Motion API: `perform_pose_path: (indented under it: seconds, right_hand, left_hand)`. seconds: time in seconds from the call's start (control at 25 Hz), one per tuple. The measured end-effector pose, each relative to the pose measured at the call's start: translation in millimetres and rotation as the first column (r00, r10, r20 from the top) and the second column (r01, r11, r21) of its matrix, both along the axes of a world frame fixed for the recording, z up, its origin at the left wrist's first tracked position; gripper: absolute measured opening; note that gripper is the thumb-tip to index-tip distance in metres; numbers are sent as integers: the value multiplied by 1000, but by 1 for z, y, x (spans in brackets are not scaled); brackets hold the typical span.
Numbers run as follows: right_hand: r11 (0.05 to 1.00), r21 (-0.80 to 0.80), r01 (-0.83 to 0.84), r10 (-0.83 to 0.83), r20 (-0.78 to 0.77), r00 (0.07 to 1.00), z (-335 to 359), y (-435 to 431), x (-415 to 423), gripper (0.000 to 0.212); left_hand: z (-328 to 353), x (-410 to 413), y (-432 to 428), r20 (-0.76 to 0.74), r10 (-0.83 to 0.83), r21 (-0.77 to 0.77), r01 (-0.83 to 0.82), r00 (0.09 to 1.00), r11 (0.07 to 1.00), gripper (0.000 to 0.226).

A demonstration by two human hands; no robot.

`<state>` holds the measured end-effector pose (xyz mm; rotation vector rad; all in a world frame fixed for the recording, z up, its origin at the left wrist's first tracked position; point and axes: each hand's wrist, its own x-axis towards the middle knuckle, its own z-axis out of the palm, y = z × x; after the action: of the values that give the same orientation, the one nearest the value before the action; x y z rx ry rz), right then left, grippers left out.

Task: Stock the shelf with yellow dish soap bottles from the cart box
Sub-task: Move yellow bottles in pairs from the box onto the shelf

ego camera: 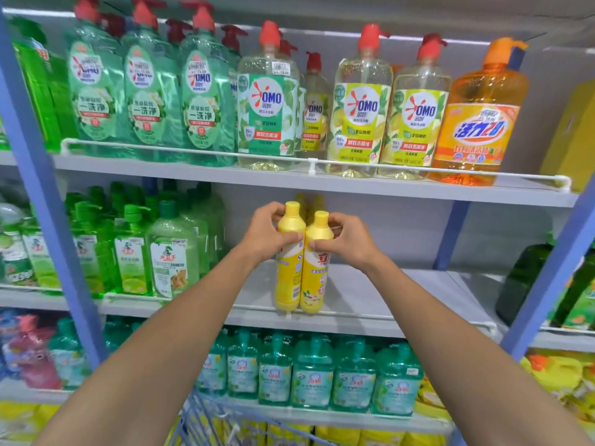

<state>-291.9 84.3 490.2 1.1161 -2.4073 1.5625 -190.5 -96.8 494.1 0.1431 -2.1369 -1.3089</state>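
Observation:
Two yellow dish soap bottles stand upright side by side at the front of the middle shelf (370, 297). My left hand (262, 235) grips the shoulder of the left bottle (288, 278). My right hand (346, 241) grips the shoulder of the right bottle (314, 284). The two bottles touch each other. More yellow caps show just behind them, mostly hidden. The blue wire cart (206, 420) is at the bottom edge; its box is not in view.
Green soap bottles (167, 252) fill the middle shelf's left part. The shelf to the right of the yellow bottles is bare up to a dark green bottle (524, 278). Pump bottles (357, 104) line the shelf above; teal bottles (309, 375) the one below. Blue uprights (54, 201) frame the bay.

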Motion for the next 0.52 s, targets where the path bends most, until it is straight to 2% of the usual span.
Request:
perform_pose_path:
  seconds: [0.24, 0.52]
  right_hand:
    - [999, 5, 43, -43, -4, 999, -4, -11, -5, 49]
    - [994, 65, 83, -83, 4, 997, -15, -15, -10, 50]
  left_hand:
    - [-16, -15, -8, -1, 15, 21, -15, 1000, 1000, 50]
    - [-21, -24, -9, -2, 44, 29, -44, 999, 999, 49]
